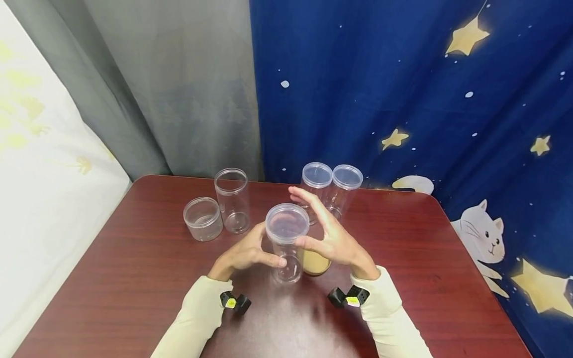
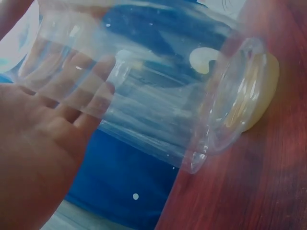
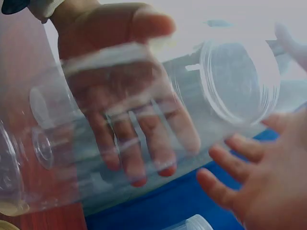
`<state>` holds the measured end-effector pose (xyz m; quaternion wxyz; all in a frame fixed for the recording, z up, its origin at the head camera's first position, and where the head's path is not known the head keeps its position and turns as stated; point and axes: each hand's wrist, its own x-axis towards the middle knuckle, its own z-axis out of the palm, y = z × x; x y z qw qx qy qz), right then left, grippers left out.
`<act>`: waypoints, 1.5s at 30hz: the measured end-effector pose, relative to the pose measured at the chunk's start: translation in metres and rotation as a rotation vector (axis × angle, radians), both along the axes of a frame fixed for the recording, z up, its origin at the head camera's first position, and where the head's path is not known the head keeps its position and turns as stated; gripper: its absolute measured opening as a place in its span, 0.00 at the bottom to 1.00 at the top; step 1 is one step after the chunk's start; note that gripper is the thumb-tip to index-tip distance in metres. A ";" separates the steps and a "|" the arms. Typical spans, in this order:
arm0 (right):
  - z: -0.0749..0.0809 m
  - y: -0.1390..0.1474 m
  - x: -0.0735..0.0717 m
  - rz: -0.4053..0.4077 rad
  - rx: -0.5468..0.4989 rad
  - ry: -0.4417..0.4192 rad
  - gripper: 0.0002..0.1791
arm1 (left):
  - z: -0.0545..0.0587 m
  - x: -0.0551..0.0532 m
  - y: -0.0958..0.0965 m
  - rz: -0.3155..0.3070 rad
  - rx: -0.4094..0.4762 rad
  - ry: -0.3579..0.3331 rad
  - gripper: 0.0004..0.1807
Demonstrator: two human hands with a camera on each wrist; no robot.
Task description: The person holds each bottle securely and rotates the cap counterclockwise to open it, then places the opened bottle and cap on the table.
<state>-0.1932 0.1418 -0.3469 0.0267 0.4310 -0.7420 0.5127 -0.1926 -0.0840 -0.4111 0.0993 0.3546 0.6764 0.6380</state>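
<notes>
In the middle of the head view we see a clear plastic jar (image 1: 287, 248), upright, with a frosted lid (image 1: 287, 221) on top. We cannot tell whether its base touches the table. The person's left hand (image 1: 248, 253) lies along the jar's left side, fingers extended behind the clear wall and thumb in front; the right wrist view shows those fingers nearly straight and spread. The right hand (image 1: 329, 236) is at the jar's right, fingers stretched and apart, its thumb overlapping the lid's edge; we cannot tell whether either hand presses on the plastic.

Just right of the jar's lower part, we see a yellow disc (image 1: 317, 263) lying partly hidden. Above the right hand, right of centre, stand two lidded clear jars (image 1: 342, 194) close together, one partly covered by the fingers. Left of centre are a tall clear jar (image 1: 233, 204) and, just beside it, a short clear jar (image 1: 203, 219).

All this is on a reddish-brown table (image 1: 425, 278). At the bottom, we see cream sleeves (image 1: 394, 318) and black wrist cameras (image 1: 241, 304). A grey curtain (image 1: 179, 74) fills the upper left, a blue curtain (image 1: 358, 74) with stars the upper right, and a white cloth (image 1: 45, 199) the left edge.
</notes>
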 end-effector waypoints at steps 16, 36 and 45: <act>-0.002 -0.017 0.025 -0.575 0.052 0.133 0.39 | 0.003 0.004 0.024 0.381 -0.077 0.030 0.48; -0.012 -0.033 0.021 -0.694 -0.010 0.235 0.33 | 0.001 0.007 0.042 0.560 -0.179 0.188 0.45; -0.013 -0.028 0.017 -0.528 -0.081 0.216 0.32 | 0.004 0.011 0.037 0.546 -0.197 0.152 0.48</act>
